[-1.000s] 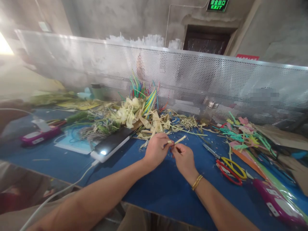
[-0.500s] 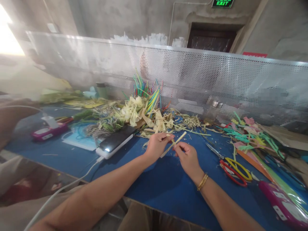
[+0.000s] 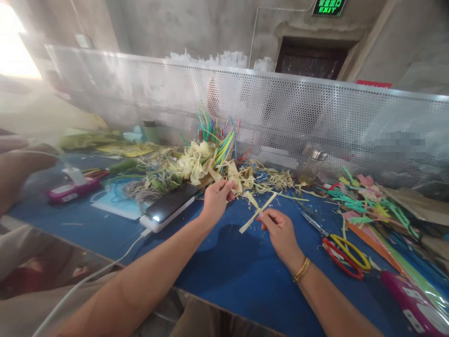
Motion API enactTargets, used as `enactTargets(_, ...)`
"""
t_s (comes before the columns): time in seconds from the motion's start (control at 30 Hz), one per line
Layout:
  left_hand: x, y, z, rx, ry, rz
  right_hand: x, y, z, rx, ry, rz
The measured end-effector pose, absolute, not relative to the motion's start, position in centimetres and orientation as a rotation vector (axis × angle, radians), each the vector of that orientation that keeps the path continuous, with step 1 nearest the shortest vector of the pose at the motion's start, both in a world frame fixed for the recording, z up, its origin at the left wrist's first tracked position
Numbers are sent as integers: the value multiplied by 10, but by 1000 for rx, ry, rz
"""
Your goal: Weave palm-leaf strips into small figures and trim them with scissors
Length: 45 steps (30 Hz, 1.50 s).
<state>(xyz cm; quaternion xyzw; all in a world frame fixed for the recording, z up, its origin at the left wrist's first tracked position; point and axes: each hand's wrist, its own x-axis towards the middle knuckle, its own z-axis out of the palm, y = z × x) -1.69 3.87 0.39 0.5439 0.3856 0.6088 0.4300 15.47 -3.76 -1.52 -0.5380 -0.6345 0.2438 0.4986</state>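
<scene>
centre of frame, on the blue table (image 3: 228,276): right hand (image 3: 280,229) has thumb and forefinger pressed together on the crossed pale strips (image 3: 257,211), pinching them where the two pieces meet. strips are lifted just off the table, long piece slanting from lower left to upper right. gold bracelet (image 3: 301,270) on that wrist.

left hand (image 3: 215,199) is up and left of the strips, apart from them. its fingers are curled at the edge of the pile of pale strips (image 3: 196,164) and touch it; cannot tell whether they grip a piece.

just left of the left hand: flat dark device (image 3: 168,206) with one lit spot, white cable attached. right of the right hand: scissors (image 3: 345,252), red and yellow handles. behind the pile: coloured straws (image 3: 219,135) against the perforated metal screen (image 3: 315,117).

top right: green sign (image 3: 328,7) reads "exit"; the characters above it are too small to read.
</scene>
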Motion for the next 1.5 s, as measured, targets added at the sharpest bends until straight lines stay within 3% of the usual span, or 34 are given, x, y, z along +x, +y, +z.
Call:
enactTargets(0.67,-7,34,-3,1594,928,1357,153,-37,-18,-1258,-1489,622)
enactTargets(1.13,-18,13,17,2765,1204,1368,145,-40,-17,-1170,-1391,853)
enactTargets(1.5,-10,5,17,2954,1446,1334,138,-42,-14,-1065,-1342,973)
